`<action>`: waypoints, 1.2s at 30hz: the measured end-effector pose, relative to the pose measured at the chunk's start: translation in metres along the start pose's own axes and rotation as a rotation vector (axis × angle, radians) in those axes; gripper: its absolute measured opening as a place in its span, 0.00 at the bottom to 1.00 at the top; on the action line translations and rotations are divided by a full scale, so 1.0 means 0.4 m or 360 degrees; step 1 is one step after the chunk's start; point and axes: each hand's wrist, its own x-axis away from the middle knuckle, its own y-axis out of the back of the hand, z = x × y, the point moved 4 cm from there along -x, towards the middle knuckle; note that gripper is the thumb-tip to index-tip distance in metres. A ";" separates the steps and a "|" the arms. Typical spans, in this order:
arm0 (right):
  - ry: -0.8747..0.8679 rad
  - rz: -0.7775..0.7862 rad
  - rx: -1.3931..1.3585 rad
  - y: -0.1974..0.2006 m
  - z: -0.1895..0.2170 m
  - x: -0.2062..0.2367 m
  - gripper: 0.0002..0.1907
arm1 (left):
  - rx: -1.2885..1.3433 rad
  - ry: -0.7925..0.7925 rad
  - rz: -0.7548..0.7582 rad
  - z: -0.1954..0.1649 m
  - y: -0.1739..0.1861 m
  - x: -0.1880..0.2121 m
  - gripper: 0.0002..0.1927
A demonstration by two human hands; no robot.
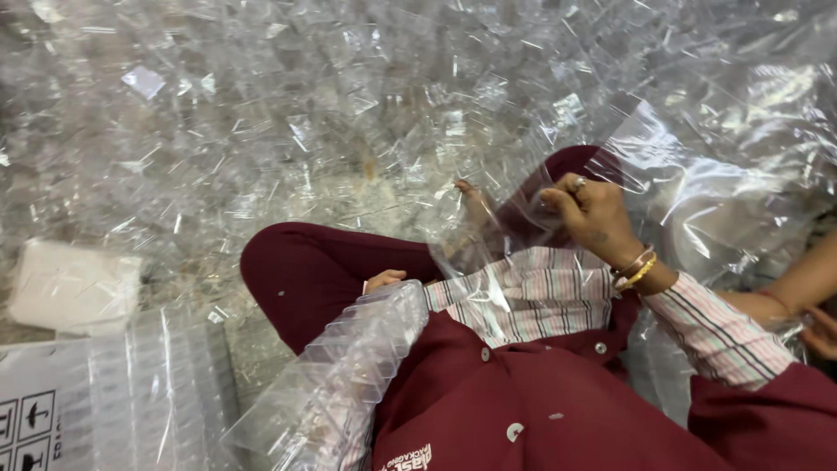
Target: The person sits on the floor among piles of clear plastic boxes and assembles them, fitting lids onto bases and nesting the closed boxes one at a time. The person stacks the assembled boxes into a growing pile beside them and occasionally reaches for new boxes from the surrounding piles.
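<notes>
The right hand [595, 215] pinches the edge of a clear bag [697, 187] above the lap, seemingly opening it. The left hand [384, 280] clutches a stack of clear trays [362, 362] (only fingertips show). Next likely calls for widening the bag's mouth. Loose trays [349, 113] crowd the floor; another person's arm [806, 288] presses close on the right

A stack of nested clear plastic trays [362, 366] lies tilted across the lap, its upper end against the left hand [384, 280]; a clear plastic bag [697, 201], crinkled and glossy, hangs open from the right hand [593, 214], pinched in the fingers [558, 202].
</notes>
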 end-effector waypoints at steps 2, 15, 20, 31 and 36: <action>-0.0335 0.0160 0.0625 -0.015 -0.017 0.003 0.19 | 0.0789 0.0603 0.0360 0.016 -0.028 -0.002 0.16; -0.0287 0.0065 -0.0284 -0.223 -0.008 0.088 0.23 | 0.1794 0.1442 0.0753 0.047 -0.057 0.033 0.26; -0.0116 0.0346 -0.1081 -0.316 0.021 0.110 0.03 | 0.1667 0.1304 0.0727 0.057 -0.035 0.039 0.25; -0.0255 0.0532 -0.1428 -0.324 -0.012 0.132 0.02 | 0.1633 0.1120 0.0675 0.081 -0.012 0.058 0.22; -0.0446 0.0359 -0.1268 -0.339 0.007 0.149 0.09 | -0.0075 -0.0555 0.0019 0.092 0.008 0.111 0.15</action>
